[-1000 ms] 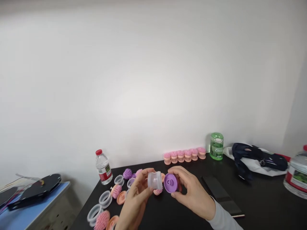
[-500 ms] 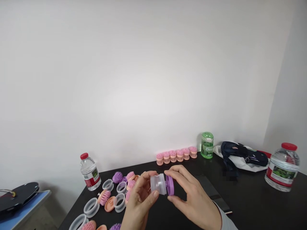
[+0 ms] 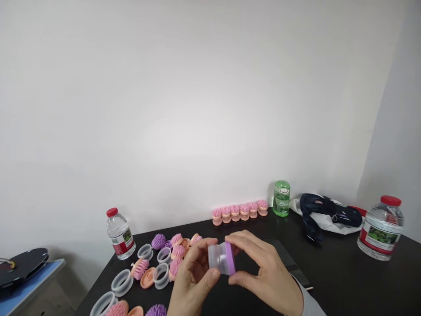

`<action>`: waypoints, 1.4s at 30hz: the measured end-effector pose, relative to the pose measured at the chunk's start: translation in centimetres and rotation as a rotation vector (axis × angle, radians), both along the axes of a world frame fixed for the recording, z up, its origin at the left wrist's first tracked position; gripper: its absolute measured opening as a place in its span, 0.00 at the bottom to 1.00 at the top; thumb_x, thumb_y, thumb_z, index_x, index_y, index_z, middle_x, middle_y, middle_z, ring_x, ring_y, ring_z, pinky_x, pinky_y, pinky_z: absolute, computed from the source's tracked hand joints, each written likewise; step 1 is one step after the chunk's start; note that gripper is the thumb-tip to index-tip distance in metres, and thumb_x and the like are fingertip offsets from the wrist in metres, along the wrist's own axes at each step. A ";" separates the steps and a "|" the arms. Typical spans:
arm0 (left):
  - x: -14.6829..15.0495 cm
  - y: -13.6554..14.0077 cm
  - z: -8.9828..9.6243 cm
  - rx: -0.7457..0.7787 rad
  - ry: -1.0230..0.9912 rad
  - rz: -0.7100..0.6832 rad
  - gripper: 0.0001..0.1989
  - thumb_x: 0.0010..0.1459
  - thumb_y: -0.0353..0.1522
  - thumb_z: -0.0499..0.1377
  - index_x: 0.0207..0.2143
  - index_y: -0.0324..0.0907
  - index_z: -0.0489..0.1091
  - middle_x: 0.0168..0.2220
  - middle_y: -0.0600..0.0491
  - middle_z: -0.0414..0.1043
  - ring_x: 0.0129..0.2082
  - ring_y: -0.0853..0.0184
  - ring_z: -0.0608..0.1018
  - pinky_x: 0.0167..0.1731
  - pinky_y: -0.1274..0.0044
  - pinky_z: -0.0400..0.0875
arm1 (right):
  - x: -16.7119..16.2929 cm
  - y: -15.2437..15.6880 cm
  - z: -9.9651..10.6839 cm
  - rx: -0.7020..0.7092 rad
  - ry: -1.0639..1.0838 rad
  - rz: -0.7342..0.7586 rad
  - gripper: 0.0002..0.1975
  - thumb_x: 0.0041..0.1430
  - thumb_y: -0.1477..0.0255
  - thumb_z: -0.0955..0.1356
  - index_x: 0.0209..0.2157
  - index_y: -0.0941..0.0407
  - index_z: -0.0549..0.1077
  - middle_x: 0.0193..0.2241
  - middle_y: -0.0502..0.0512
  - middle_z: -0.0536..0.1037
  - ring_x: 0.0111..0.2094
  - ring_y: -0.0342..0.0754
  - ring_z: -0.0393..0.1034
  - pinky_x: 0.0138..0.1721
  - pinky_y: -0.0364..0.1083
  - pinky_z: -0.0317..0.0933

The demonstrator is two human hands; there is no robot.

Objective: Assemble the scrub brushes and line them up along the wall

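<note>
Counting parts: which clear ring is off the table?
The clear ring held in the left hand, against the purple disc; the others rest on the table.

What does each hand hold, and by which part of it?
The left hand holds the clear piece by its outer wall; the right hand holds the purple disc by its rim.

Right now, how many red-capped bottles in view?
2. One red-capped bottle stands near the far-left corner of the black table; the other stands on the right, beside the navy bag. Neither is hidden.

Purple cap, translucent cup (faintly milky)
</note>
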State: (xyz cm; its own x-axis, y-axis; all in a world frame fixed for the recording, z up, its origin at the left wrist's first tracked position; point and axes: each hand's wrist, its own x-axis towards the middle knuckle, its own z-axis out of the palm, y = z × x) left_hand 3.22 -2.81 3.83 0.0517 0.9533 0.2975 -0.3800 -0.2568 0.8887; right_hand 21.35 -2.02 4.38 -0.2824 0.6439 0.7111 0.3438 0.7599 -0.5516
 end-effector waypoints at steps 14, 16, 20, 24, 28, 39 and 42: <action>-0.8 1.0 -1.3 0.034 0.089 -0.046 0.22 0.48 0.49 0.70 0.38 0.43 0.79 0.34 0.51 0.76 0.34 0.63 0.75 0.34 0.75 0.70 | -0.4 -0.5 0.8 0.402 -0.042 0.123 0.14 0.67 0.82 0.65 0.52 0.60 0.72 0.45 0.63 0.76 0.48 0.52 0.70 0.48 0.49 0.71; -0.3 0.6 -1.1 -0.023 0.064 -0.062 0.20 0.50 0.50 0.68 0.34 0.42 0.79 0.30 0.52 0.76 0.30 0.65 0.75 0.30 0.76 0.71 | -0.6 -0.7 1.0 0.498 -0.058 0.125 0.14 0.67 0.85 0.63 0.49 0.61 0.73 0.44 0.64 0.76 0.48 0.52 0.69 0.48 0.50 0.71; 0.5 0.4 -1.5 -0.153 -0.013 -0.077 0.21 0.52 0.51 0.65 0.31 0.42 0.78 0.27 0.53 0.75 0.23 0.69 0.73 0.22 0.78 0.68 | -0.7 -0.9 1.3 0.654 -0.123 0.111 0.10 0.67 0.84 0.64 0.45 0.64 0.75 0.43 0.64 0.77 0.49 0.52 0.68 0.50 0.49 0.71; 0.5 0.4 -1.9 -0.191 -0.079 -0.012 0.20 0.49 0.49 0.69 0.38 0.44 0.79 0.32 0.53 0.76 0.29 0.68 0.75 0.26 0.78 0.71 | -0.3 -0.8 1.1 0.599 -0.194 0.042 0.11 0.68 0.80 0.65 0.50 0.65 0.72 0.44 0.67 0.77 0.48 0.55 0.70 0.47 0.51 0.71; 0.5 0.1 -1.4 -0.073 -0.008 -0.048 0.17 0.53 0.46 0.67 0.40 0.46 0.78 0.32 0.54 0.71 0.29 0.69 0.71 0.27 0.79 0.70 | -0.3 -0.6 0.4 0.502 -0.139 -0.095 0.26 0.66 0.57 0.67 0.54 0.63 0.69 0.41 0.66 0.79 0.41 0.56 0.74 0.41 0.51 0.72; 0.1 -0.4 -1.0 0.378 0.259 0.089 0.17 0.52 0.33 0.69 0.46 0.53 0.78 0.47 0.48 0.77 0.51 0.51 0.75 0.52 0.66 0.70 | -1.8 -0.5 -0.7 -0.205 0.140 -0.024 0.17 0.66 0.55 0.63 0.37 0.55 0.69 0.25 0.48 0.71 0.24 0.44 0.65 0.26 0.42 0.60; -0.6 -0.2 -1.0 0.522 0.443 0.164 0.21 0.52 0.28 0.69 0.48 0.55 0.78 0.48 0.46 0.79 0.51 0.49 0.77 0.54 0.61 0.68 | -1.6 -0.3 -0.9 -0.275 0.158 0.023 0.14 0.67 0.58 0.63 0.38 0.54 0.69 0.27 0.48 0.71 0.24 0.44 0.65 0.27 0.42 0.60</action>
State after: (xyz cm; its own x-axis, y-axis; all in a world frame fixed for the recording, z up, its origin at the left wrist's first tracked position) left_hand 2.67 -2.96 2.85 0.1411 0.6976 0.7025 0.0695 -0.7148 0.6958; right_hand 19.74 -2.36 3.48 -0.1984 0.8129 0.5475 0.2219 0.5814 -0.7828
